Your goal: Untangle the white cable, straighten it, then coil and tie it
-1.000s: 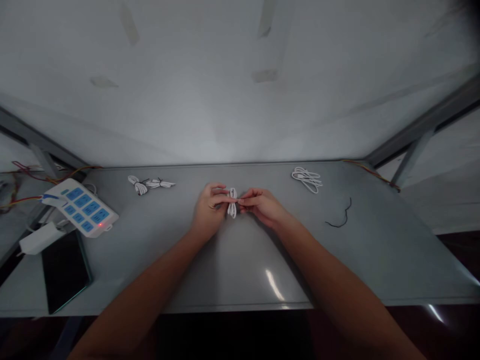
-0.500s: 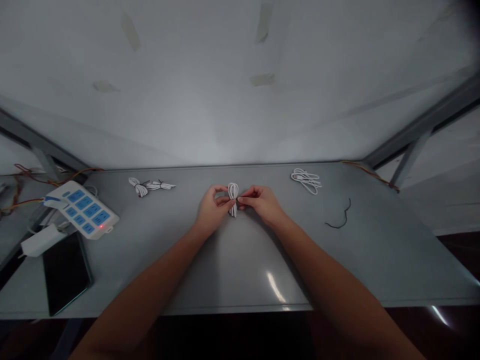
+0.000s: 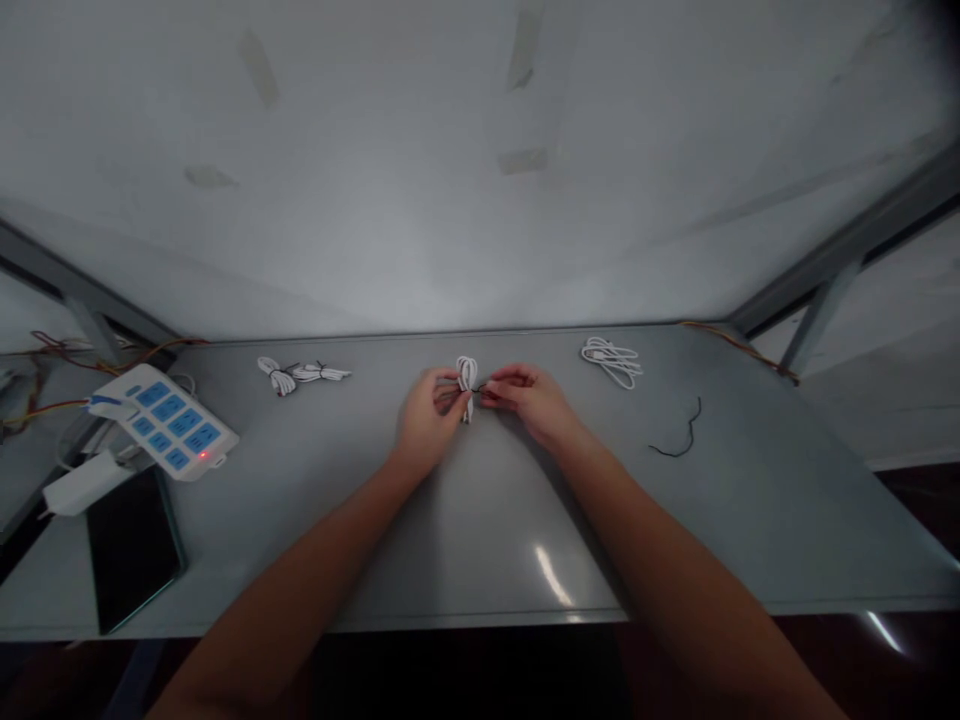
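Observation:
A coiled white cable (image 3: pixel 466 374) stands upright between my hands at the middle of the table. My left hand (image 3: pixel 431 415) is closed on it, thumb in front and fingers behind. Around the coil's waist runs a thin black twist tie (image 3: pixel 481 390). Its ends reach to my right hand (image 3: pixel 529 400), which pinches them between thumb and fingertips. To the right lies a loose coiled white cable (image 3: pixel 612 361) with no tie visible on it. Farther right is a loose black twist tie (image 3: pixel 686 440), bent into a curve.
Two tied white cables (image 3: pixel 322 372) lie at the back left. A white power strip (image 3: pixel 169 420) with blue sockets and a red light sits left, beside a white adapter (image 3: pixel 84 483) and a dark tablet (image 3: pixel 133 550). A wall (image 3: pixel 420 180) closes off the table's back.
My right hand has drawn slightly right, so more of the black tie shows between it and the coil. The held cable has risen a little.

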The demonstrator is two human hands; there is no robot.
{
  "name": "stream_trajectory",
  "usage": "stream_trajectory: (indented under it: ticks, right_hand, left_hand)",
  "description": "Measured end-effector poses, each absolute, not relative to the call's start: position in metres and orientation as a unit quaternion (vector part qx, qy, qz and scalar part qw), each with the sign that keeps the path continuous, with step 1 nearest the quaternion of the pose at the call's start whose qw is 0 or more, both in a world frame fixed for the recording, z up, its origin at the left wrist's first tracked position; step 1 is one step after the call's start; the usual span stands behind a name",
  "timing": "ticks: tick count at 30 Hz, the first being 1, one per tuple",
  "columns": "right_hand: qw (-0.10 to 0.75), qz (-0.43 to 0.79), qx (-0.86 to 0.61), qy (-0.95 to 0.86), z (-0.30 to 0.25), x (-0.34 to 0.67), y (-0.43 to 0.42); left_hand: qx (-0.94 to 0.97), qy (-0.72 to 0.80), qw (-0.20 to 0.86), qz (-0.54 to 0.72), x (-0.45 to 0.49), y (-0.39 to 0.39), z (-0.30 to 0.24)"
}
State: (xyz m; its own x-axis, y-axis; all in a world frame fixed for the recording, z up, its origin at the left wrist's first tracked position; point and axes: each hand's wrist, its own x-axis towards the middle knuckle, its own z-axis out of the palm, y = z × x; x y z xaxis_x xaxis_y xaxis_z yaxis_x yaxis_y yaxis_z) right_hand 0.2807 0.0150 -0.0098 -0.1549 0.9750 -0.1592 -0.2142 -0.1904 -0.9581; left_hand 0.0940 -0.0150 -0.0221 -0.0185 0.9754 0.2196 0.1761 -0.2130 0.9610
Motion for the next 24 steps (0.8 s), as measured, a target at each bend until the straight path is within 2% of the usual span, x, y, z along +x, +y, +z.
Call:
stream_trajectory:
  ticks: [3,6,9,14,24]
  right_hand:
    - [0.464,0.405,-0.513,-0.598,-0.017,0.293,0.022]
    - [0.371,0.211,-0.529,-0.734,-0.023,0.306,0.027]
    - [0.261,0.116,-0.541,-0.791,-0.025,0.308,0.027]
    - [0.141,0.042,-0.583,-0.799,-0.022,0.297,0.020]
    - [0.120,0.024,-0.588,-0.800,-0.021,0.294,0.019]
  left_hand:
    - [0.667,0.531,0.270,0.448,0.083,-0.009,-0.023]
    - [0.737,0.547,0.153,0.365,0.065,-0.005,-0.022]
    - [0.762,0.567,0.074,0.304,0.049,-0.002,-0.022]
    - [0.771,0.596,0.039,0.219,0.042,-0.001,-0.028]
    - [0.773,0.601,0.039,0.200,0.043,0.000,-0.028]
